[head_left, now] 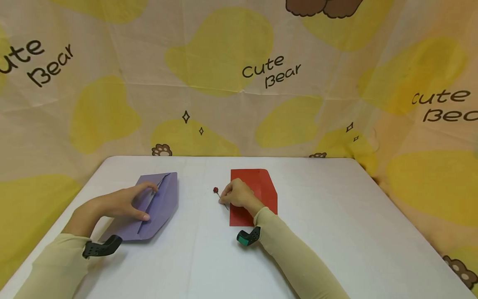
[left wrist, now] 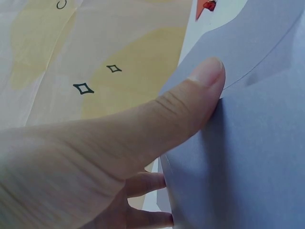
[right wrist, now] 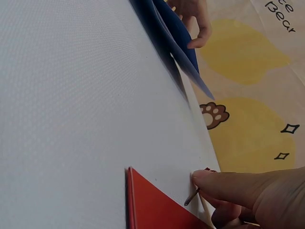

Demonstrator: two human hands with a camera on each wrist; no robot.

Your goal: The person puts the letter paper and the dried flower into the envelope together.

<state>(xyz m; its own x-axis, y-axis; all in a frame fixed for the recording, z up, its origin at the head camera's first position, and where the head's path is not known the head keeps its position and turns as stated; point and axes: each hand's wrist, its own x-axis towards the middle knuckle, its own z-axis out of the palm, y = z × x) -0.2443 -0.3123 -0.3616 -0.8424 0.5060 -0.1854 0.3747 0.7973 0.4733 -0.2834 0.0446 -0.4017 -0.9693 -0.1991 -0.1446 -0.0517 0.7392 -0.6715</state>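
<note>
My left hand (head_left: pixel 125 202) grips a purple envelope (head_left: pixel 166 211) on the left, thumb and fingers spread along its gaping mouth. In the left wrist view the thumb (left wrist: pixel 207 78) lies at the pocket's edge, with other fingertips lower down the same side. My right hand (head_left: pixel 242 194) pinches a small dried red flower (head_left: pixel 215 190) by its thin stem, just at the left edge of a red envelope (head_left: pixel 265 182). The stem's lower end (right wrist: pixel 187 202) shows below the thumb in the right wrist view. The red envelope lies upright on the table, partly hidden under the right hand.
A white table (head_left: pixel 194 257) bears both envelopes, with a white gap between them. Behind and beside it hangs a cream cloth (head_left: pixel 216 50) with yellow patches and printed lettering. Dark bands with small devices (head_left: pixel 248 236) sit on both wrists over long pale sleeves (head_left: pixel 302 257).
</note>
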